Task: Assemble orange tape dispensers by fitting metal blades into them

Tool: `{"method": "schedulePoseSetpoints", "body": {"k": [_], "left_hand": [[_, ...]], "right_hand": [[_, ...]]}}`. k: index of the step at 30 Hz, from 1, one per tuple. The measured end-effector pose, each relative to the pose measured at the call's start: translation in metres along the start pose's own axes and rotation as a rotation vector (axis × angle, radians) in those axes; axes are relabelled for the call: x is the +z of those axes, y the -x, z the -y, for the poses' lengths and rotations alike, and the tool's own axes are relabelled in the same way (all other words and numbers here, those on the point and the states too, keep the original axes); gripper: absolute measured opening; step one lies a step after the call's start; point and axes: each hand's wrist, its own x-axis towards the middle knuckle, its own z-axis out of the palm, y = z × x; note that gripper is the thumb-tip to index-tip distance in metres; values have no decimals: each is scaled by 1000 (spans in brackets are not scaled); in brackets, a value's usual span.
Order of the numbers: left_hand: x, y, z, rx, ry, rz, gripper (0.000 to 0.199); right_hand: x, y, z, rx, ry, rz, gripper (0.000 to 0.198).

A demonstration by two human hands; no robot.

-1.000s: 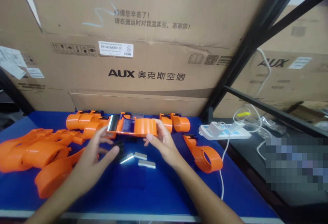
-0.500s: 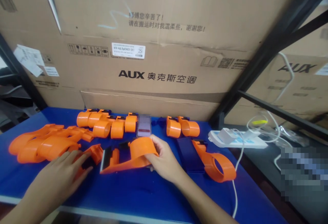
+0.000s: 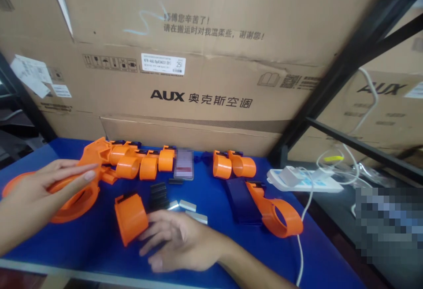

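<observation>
My left hand point(image 3: 49, 192) has its thumb and fingers around an orange plastic ring piece point(image 3: 94, 152) with a flat bracket end, held over the pile at the left. Other orange rings point(image 3: 74, 212) lie beneath it, partly hidden by the hand. My right hand point(image 3: 188, 240) is spread, with nothing in its fingers. Just left of its fingertips, another orange ring piece point(image 3: 132, 218) rests on the blue table point(image 3: 105, 253). Behind the right hand lie small black blocks point(image 3: 159, 195) and several silver metal strips point(image 3: 187, 205).
Finished-looking orange rings with dark clips point(image 3: 148, 168) line the back, beside a phone point(image 3: 183, 163). To the right are a dark blue strap point(image 3: 243, 201) with an orange loop point(image 3: 286, 218) and a white power strip point(image 3: 304, 179) with cables. A large cardboard box point(image 3: 205, 68) stands behind.
My right hand has let go of the orange ring piece, which now sits further left. My left hand has moved left and up and taken an orange piece from the pile. Black blocks and metal strips are uncovered.
</observation>
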Motion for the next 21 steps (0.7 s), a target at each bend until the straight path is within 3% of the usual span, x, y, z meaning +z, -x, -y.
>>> {"method": "schedulePoseSetpoints", "body": {"k": [4,7,10,12,14,17,19,21], "left_hand": [[11,10,-29,-49,259,138,44],[22,21,-55,-82,466,217,47],[36,32,-77,-87,550,226,48],[48,37,-89,-33,544,160,43],[60,42,-100,12,552,142,35],[78,48,-113,86,493,211,31],[87,52,-122,160,382,269,29],[94,57,-128,226,269,313,26]], "right_hand": [[-4,-2,-22,79,-66,175,100],[-3,-1,-23,140,-11,200,91],[0,0,-11,141,43,174,68],[0,0,0,64,59,64,38],[-5,-1,11,-69,93,-174,26],[-14,-1,27,-321,159,-582,29],[-20,0,34,-413,188,-676,45],[-23,-1,37,-382,210,-731,52]]}}
